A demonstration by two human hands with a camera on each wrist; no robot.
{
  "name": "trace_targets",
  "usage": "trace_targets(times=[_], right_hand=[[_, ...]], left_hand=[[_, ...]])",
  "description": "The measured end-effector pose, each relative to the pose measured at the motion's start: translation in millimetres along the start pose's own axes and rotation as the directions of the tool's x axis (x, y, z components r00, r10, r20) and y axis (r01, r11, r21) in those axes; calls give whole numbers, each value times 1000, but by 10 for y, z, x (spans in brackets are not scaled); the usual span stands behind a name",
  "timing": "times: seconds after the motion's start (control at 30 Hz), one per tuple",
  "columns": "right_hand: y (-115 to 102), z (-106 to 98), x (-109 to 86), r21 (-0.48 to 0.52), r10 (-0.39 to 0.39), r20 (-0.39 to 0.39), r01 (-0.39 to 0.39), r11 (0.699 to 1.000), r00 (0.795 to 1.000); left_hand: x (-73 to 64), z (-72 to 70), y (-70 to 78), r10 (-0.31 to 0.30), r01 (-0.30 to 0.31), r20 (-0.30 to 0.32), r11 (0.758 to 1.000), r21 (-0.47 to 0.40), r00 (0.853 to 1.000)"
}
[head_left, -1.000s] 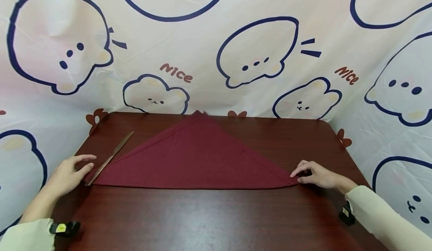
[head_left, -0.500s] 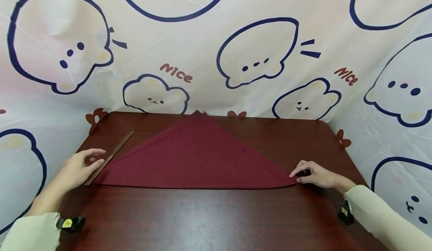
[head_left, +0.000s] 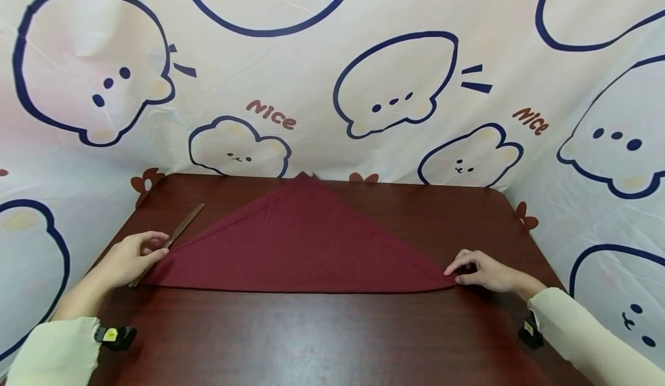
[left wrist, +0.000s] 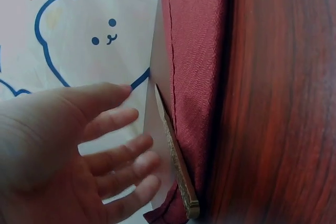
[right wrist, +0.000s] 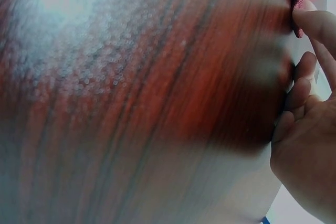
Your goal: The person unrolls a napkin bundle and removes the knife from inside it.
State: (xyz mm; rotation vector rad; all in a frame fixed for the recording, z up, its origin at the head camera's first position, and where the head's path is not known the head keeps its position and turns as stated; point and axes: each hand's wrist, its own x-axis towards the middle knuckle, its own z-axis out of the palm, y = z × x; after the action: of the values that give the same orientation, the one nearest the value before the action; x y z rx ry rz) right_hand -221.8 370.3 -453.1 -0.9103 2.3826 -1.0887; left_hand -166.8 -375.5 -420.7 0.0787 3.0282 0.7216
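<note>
A dark red cloth (head_left: pixel 301 242) lies as a wide triangle on the table, its long straight edge toward me. Slanting across its left corner is a bronze-coloured table knife (head_left: pixel 186 227), with a patterned handle (left wrist: pixel 176 150) visible in the left wrist view. My left hand (head_left: pixel 130 257) is over the knife's middle and covers part of it; in the left wrist view its fingers are loosely bent, with a gap to the knife. At the cloth's right corner, my right hand (head_left: pixel 483 270) pinches the fabric between thumb and fingers.
The brown wooden table (head_left: pixel 312 340) carries the cloth and knife. A pale curtain (head_left: pixel 312 74) printed with cartoon shapes stands behind the table and along both sides. Dark devices are strapped to the left wrist (head_left: pixel 118 337) and right wrist (head_left: pixel 531 331).
My left hand has moved right and slightly inward, from beside the knife to over it, and its fingers have drawn closer together. My right hand stays at the cloth's corner.
</note>
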Motion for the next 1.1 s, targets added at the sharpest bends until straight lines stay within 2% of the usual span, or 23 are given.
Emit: trace_targets(times=[0.33,0.6,0.8,1.1], right_hand=[[-3,-11,-8,-3,15,-3,-15,1000,1000],[10,-17,-12,-5,21,-2,-21,1000,1000],[28,-6,-12,-13,26,-6,-26,1000,1000],[48,7,3,-25,53,-8,-54,998,999]], left_hand=[[72,-34,-124,-30,31,86,999,-17,996],[126,-28,-179,-52,60,117,996,-64,992],[143,-21,-185,-44,52,134,997,-61,990],[152,-16,-190,-68,78,149,995,-65,987]])
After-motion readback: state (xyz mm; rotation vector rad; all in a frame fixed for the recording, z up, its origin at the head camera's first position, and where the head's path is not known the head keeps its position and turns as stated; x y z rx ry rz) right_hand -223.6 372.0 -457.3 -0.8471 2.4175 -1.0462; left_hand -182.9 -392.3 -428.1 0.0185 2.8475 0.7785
